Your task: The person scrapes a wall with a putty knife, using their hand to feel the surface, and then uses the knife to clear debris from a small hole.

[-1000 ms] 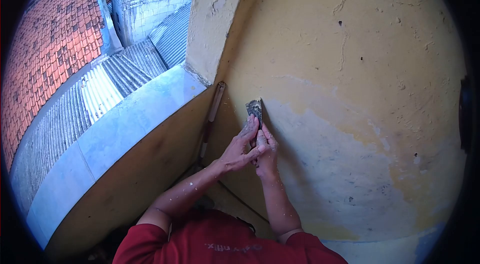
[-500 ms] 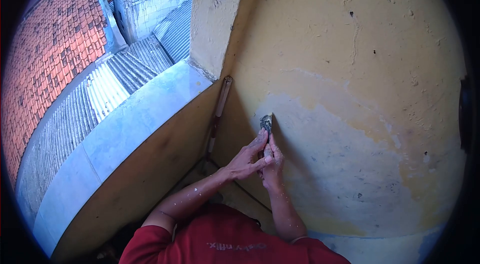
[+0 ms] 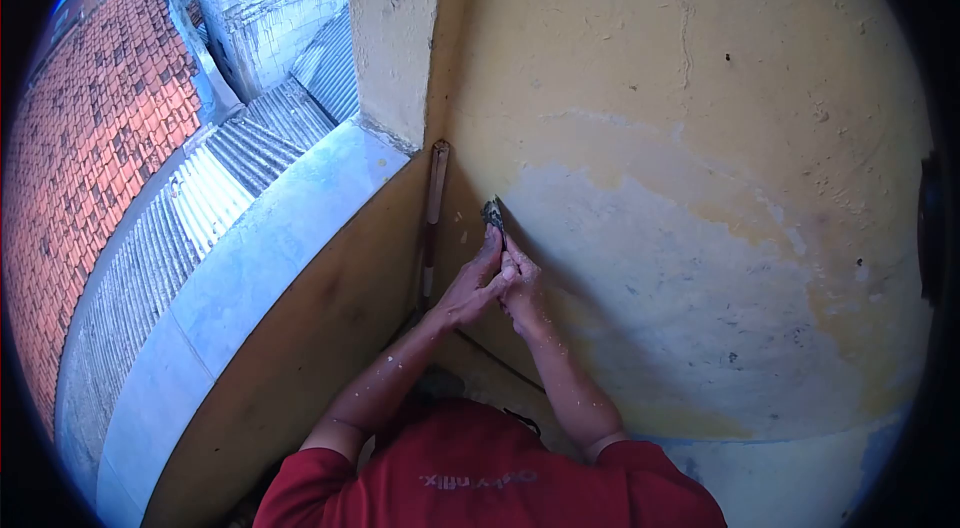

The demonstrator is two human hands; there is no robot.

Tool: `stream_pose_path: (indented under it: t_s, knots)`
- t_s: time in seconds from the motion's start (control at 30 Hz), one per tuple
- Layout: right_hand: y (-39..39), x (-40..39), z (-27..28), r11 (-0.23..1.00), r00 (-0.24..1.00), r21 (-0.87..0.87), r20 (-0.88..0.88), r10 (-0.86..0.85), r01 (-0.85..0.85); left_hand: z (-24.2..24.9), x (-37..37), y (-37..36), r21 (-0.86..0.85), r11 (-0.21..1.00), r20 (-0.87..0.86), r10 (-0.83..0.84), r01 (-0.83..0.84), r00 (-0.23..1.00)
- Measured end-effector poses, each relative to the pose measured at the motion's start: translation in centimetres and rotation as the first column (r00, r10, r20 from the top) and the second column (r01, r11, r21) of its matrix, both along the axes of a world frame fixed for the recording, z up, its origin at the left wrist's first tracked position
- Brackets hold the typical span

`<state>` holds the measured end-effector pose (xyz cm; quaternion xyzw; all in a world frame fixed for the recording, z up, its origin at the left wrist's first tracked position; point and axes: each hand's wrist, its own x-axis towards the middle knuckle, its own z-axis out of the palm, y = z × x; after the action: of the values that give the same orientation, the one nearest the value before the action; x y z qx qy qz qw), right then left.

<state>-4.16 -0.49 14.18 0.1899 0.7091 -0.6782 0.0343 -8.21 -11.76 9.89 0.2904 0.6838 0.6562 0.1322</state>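
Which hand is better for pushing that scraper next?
Probably the right hand: it seems wrapped around the scraper lower down, while the left hand has its fingers stretched up along it, seemingly steadying.

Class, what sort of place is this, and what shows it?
Probably an upper-floor balcony or terrace: there's a pale ledge, a patchy yellow wall beside it, and a tiled roof outside.

Left hand (image 3: 469,292) and right hand (image 3: 523,290) hide part of the scraper (image 3: 492,212); the bottom edge cuts the red shirt (image 3: 490,473); a dark object (image 3: 932,228) is indistinct.
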Motion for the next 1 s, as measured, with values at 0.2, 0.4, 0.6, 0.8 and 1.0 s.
stream_pose_path:
  t_s: [0.2,0.4,0.6,0.8,1.0]
  knots:
    - [0.3,1.1,-4.4,0.993,0.967,-0.033,-0.230,-0.115,0.110,-2.8,0.6,0.8,0.047,0.995,0.026,-0.086,0.085,0.996]
    - [-0.1,2.6,-7.1,0.997,0.995,-0.033,-0.070,-0.076,0.074,-2.8,0.7,-1.2,-0.098,0.986,0.211,-0.113,0.136,0.971]
    - [6.7,14.0,-12.0,0.975,0.952,-0.144,0.279,-0.125,0.171,-4.0,4.1,3.7,-0.315,0.887,-0.198,0.285,-0.337,0.938]
    - [11.6,21.8,-10.7,0.939,0.923,-0.158,0.289,-0.253,0.306,0.0,4.8,14.5,-0.021,0.902,-0.721,0.285,-0.431,0.632]
    - [15.4,25.9,-10.5,0.938,0.956,-0.186,0.102,-0.276,0.291,-13.4,7.3,21.0,-0.013,0.834,-0.955,0.154,-0.552,0.255]
